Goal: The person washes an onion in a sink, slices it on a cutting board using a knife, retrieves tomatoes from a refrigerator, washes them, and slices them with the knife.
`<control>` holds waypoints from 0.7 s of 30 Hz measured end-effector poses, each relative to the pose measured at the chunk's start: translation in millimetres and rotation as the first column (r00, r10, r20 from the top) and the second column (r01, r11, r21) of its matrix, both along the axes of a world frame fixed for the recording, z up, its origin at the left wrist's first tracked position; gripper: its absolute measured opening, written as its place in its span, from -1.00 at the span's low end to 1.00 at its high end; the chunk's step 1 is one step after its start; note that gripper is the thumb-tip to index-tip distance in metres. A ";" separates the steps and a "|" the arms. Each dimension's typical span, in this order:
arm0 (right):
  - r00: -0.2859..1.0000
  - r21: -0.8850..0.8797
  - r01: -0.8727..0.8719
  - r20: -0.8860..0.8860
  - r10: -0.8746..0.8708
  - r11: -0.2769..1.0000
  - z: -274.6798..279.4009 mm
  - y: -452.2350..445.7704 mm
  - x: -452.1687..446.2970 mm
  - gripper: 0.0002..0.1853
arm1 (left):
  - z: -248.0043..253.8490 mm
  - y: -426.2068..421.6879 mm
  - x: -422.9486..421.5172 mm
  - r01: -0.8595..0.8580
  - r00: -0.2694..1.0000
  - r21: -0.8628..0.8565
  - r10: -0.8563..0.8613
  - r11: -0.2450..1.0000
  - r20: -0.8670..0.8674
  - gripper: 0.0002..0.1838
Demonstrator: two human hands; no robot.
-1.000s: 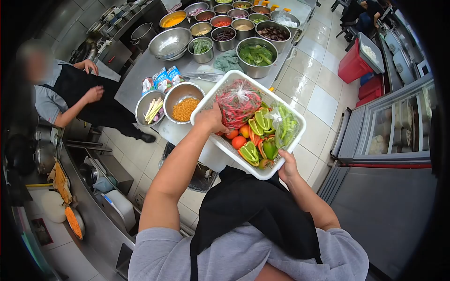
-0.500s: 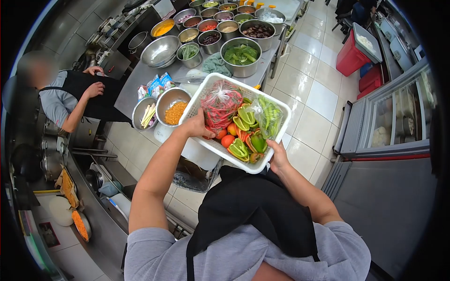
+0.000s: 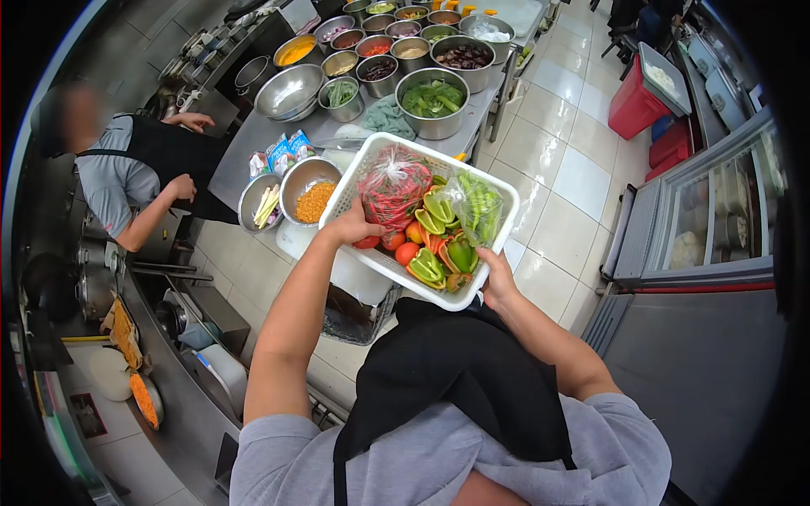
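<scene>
A white plastic basket [image 3: 498, 234] is held up in front of me, tilted, near the steel table's edge. My left hand [image 3: 353, 224] grips its left side, fingers over the rim beside a knotted clear bag of red chillies [image 3: 393, 187]. On the right side, my right hand [image 3: 496, 271] clasps the lower rim, its thumb inside. Within the basket lie cut green peppers [image 3: 427, 266], red tomatoes [image 3: 407, 253] and a clear bag of green vegetables [image 3: 478, 207]. Left of it stand a bowl of orange-brown crumbs [image 3: 314, 201] and a bowl with pale stalks [image 3: 267, 207].
The steel table [image 3: 245, 152] bears several bowls, a large pot of leafy greens [image 3: 434, 99] and a green cloth [image 3: 388, 116]. Another person [image 3: 135, 164] stands at the left. A glass-fronted fridge [image 3: 709, 202] and a red bin [image 3: 634, 103] are at the right.
Compared with the first frame, the basket and both hands sit slightly further left in view, still gripping. The other person's hands have moved apart, one lower.
</scene>
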State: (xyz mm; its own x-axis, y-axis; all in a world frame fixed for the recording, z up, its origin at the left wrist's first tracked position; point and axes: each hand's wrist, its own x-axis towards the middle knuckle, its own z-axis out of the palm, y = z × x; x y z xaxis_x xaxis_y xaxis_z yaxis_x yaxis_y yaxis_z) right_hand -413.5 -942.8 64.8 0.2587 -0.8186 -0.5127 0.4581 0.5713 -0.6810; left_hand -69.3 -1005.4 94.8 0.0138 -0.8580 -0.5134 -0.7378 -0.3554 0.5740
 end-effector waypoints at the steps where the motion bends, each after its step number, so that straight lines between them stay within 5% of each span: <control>1: 1.000 0.012 -0.009 -0.001 0.009 1.000 2.0 -0.2 -0.2 -0.24 | 2.5 0.8 -0.1 0.044 0.999 -0.032 -0.044 0.998 0.010 0.28; 12: 1.000 0.025 -0.013 -0.019 0.013 1.000 -0.2 -1.3 -2.2 -0.24 | 24.9 -7.8 -14.3 0.174 0.934 0.105 -0.197 0.979 0.298 0.34; 15: 1.000 0.032 -0.015 -0.015 0.015 0.999 5.2 -1.6 -1.1 -0.24 | 51.3 -14.0 -22.0 0.195 0.881 0.244 -0.279 0.950 0.383 0.06; 17: 1.000 0.046 -0.022 -0.013 0.023 0.999 6.4 -1.6 -0.9 -0.23 | 65.9 -15.4 -37.0 0.177 0.807 0.366 -0.348 0.913 0.477 -0.34; 21: 1.000 0.030 0.001 -0.007 0.000 1.000 6.8 -0.3 -1.6 -0.24 | 70.1 -5.6 -52.2 0.252 0.694 0.429 -0.471 0.867 0.545 -0.61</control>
State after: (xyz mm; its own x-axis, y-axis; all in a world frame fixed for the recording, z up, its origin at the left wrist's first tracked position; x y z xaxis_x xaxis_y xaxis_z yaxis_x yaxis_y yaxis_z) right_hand -415.1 -943.1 71.6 0.2545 -0.8030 -0.5388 0.4535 0.5912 -0.6670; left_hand -121.4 -1010.9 165.0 0.1395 -0.6685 -0.7305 -0.9887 -0.0528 -0.1405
